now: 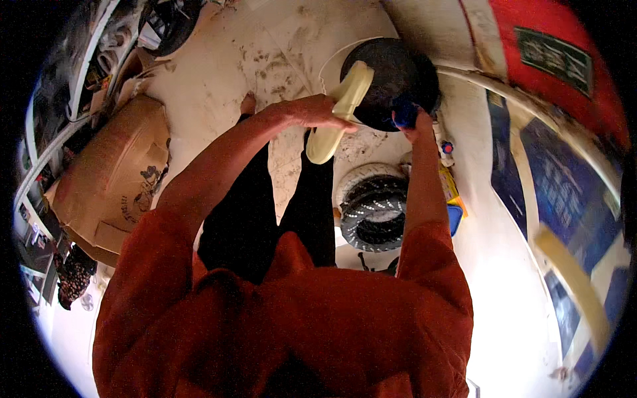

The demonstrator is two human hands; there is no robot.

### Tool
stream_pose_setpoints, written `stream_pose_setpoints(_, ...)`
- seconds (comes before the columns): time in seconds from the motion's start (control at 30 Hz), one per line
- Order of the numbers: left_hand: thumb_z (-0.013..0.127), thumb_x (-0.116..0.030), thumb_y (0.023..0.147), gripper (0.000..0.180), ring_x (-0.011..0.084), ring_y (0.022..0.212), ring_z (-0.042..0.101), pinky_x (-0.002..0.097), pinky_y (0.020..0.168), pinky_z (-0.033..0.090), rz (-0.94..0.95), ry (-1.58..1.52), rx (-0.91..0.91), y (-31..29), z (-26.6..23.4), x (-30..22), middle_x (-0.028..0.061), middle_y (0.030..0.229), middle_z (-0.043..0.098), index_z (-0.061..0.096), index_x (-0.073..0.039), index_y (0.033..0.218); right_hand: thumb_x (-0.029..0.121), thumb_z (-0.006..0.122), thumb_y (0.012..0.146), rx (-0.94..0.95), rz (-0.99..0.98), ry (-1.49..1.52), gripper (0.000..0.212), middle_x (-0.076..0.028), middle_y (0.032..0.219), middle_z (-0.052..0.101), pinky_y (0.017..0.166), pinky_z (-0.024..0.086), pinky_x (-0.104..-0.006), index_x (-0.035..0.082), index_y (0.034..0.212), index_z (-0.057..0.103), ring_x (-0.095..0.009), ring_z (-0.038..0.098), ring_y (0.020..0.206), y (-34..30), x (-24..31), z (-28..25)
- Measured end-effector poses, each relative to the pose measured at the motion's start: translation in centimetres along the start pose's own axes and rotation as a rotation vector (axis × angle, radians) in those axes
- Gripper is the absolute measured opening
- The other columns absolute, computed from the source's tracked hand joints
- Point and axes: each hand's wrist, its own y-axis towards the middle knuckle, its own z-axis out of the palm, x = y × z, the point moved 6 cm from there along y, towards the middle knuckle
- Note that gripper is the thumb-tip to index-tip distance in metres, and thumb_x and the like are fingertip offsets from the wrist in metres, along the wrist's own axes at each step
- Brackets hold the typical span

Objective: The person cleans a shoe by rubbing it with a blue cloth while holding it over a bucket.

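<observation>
My left hand [317, 111] is closed round the middle of a long, curved, pale yellow moulded piece [353, 86] that looks like plastic. Its upper end overlaps the near left part of a round black tub [388, 46] on the floor, and its lower end hangs over my leg. Bunched dark blue cloth [404, 111] is gripped in my right hand [418, 126], at the tub's near right rim. The cloth and the pale piece are apart. A thin wire handle lies to the left of the tub. What the tub holds is too dark to make out.
Stacked tyres [375, 222] stand near my right leg, with a yellow box [451, 186] beyond. To the left is a large brown cardboard box [119, 172] by cluttered shelving. A red panel [557, 26] and a blue poster [564, 172] are at right. The pale floor has dirt marks.
</observation>
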Motion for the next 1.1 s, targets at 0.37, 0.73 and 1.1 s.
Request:
stream_pose_setpoints(0.37, 0.070, -0.054, 0.060, 0.060, 0.0231, 0.063, 0.061, 0.0344, 0.059, 0.048, -0.018, -0.017, -0.034, 10.6, -3.3, 8.5, 0.0140, 0.068, 0.060, 0.061, 0.000, 0.084, 0.046, 0.044, 0.084, -0.290, -0.552, -1.962, 0.059, -0.015, 0.129, 0.035, 0.092, 0.036, -0.0469, 0.011, 0.131, 0.032, -0.029, 0.038, 0.116, 22.3, -0.1, 0.8)
stream_pose_setpoints(0.73, 0.071, -0.054, 0.054, 0.069, 0.0252, 0.084, 0.059, 0.0390, 0.085, 0.040, 0.031, 0.042, 0.010, 10.5, -4.8, 4.4, 0.0137, 0.089, 0.063, 0.058, -0.004, 0.099, 0.035, 0.041, 0.087, -0.565, -0.568, -2.651, 0.047, -0.014, 0.132, 0.034, 0.091, 0.036, -0.0489, 0.014, 0.129, 0.036, -0.033, 0.042, 0.113, 27.5, 2.6, -4.4)
stream_pose_setpoints(1.1, 0.075, -0.028, 0.064, 0.033, 0.0162, 0.052, 0.055, 0.0297, 0.052, 0.044, 0.186, -0.008, 0.185, 12.7, -4.0, 4.2, 0.0069, 0.057, 0.057, 0.060, 0.000, 0.073, 0.003, 0.065, 0.065, 0.397, -0.839, -0.657, 0.046, -0.013, 0.118, 0.046, 0.096, 0.033, -0.0380, 0.011, 0.109, 0.053, -0.029, 0.043, 0.110, -7.7, -3.8, 10.7)
